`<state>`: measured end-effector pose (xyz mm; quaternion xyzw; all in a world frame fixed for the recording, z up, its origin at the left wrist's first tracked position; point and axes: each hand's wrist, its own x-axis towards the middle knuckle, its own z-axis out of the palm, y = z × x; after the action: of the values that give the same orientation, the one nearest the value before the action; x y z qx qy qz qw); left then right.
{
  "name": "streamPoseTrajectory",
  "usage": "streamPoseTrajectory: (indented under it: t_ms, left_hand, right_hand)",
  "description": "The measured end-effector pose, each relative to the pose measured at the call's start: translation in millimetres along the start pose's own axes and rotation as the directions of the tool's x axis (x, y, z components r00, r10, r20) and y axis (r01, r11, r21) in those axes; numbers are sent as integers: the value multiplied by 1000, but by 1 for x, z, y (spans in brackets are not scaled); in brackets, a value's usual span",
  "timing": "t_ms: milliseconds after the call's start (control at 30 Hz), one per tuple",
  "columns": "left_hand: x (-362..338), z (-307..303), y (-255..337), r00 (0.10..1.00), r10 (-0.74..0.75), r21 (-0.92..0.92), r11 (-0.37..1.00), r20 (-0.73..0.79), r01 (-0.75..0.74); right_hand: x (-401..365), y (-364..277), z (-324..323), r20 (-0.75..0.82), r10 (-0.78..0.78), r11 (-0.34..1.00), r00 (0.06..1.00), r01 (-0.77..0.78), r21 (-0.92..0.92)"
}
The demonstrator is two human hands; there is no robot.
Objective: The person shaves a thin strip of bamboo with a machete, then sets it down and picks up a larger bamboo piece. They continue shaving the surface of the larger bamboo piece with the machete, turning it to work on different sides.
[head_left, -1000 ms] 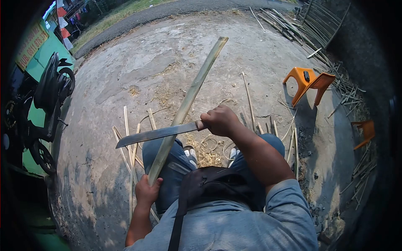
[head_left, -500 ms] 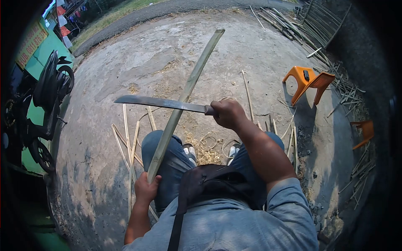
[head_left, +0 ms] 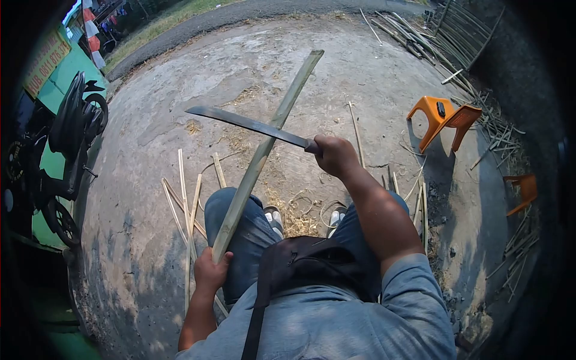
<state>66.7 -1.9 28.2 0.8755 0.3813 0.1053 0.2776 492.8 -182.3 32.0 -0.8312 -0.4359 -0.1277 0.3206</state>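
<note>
My left hand (head_left: 211, 271) is wrapped round the lower end of a long, pale green bamboo strip (head_left: 245, 191), which slants up and to the right above my left knee. In my right hand (head_left: 336, 156) is the handle of a machete (head_left: 243, 122). Its long grey blade points left and crosses the strip a little above its middle, touching or very near it. A paler patch shows on the strip just below the blade.
Thin bamboo strips (head_left: 193, 210) lie beside my left leg, others by my right leg. An orange plastic chair (head_left: 433, 117) holding a small black object stands at right. A motorcycle (head_left: 67, 144) is at left; bamboo poles (head_left: 408, 37) lie at upper right.
The machete has tilted, its tip now higher and further right, its handle slightly right. The strip's top end has dropped a little. A paler patch has appeared below the blade.
</note>
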Motion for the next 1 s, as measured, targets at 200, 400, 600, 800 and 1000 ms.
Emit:
streamPoseTrajectory:
  t_ms: [200, 400, 600, 800, 1000]
  left_hand:
    - [0, 4, -1, 999, 29, 1, 1000, -17, -29]
    - [0, -2, 1, 1000, 7, 6, 1000, 11, -7]
    - [2, -1, -2, 1000, 6, 10, 1000, 18, -6]
    - [1, -1, -1, 998, -14, -35, 999, 58, 16]
    - [3, -2, -4, 999, 25, -9, 1000, 35, -25]
  right_hand:
    - [-10, -29, -8, 165, -209, 972, 964, 223, -70]
    - [-5, -31, 1, 157, -294, 945, 943, 311, -98]
    - [1, 10, 5, 26, 94, 990, 995, -97, 102]
    - [-7, -15, -8, 79, -85, 996, 993, 86, -8]
    - [-11, -47, -2, 234, -422, 877, 876, 460, -140]
